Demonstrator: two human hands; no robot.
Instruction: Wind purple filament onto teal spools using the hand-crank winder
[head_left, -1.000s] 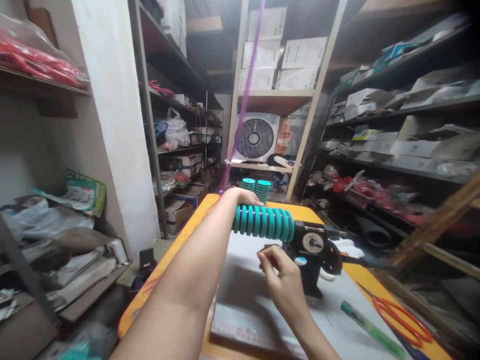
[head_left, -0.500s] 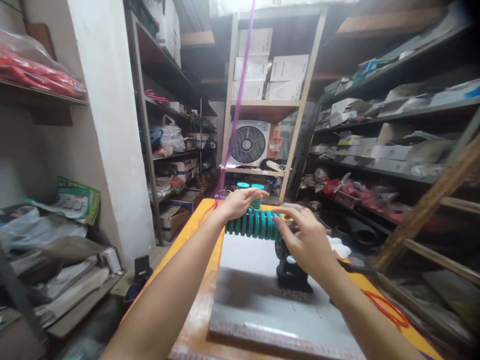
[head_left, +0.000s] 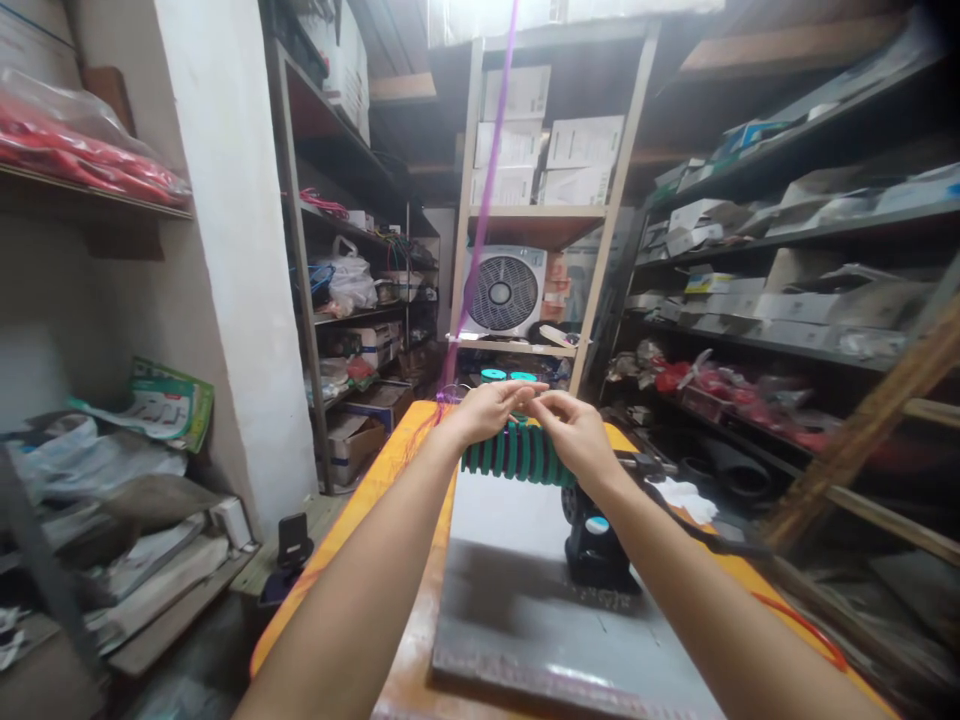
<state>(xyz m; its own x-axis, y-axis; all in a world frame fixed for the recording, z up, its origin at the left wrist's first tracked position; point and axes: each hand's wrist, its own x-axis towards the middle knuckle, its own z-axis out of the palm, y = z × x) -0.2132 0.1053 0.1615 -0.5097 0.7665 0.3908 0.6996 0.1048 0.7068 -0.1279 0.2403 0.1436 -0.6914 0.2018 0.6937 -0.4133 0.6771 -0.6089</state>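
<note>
A green ribbed roll with dark gaps lies level above a grey board, beside a black machine stand. Over its left part is my left hand, fingers pointing right; what they pinch, if anything, is too small to name. My right hand is bent over the roll's right part, thumb and fingertips pressed together close to the left fingertips. Behind the hands stand two green-topped spools. A purple strand hangs from above down to the table's back left.
The board rests on an orange table. An orange-red cable loop and white material lie at the right. Behind are a box fan and loaded shelves; a wooden ladder leans at the right.
My right hand has moved left and up from the roll's right end, its fingers closing near my left fingertips. The view has shifted slightly.
</note>
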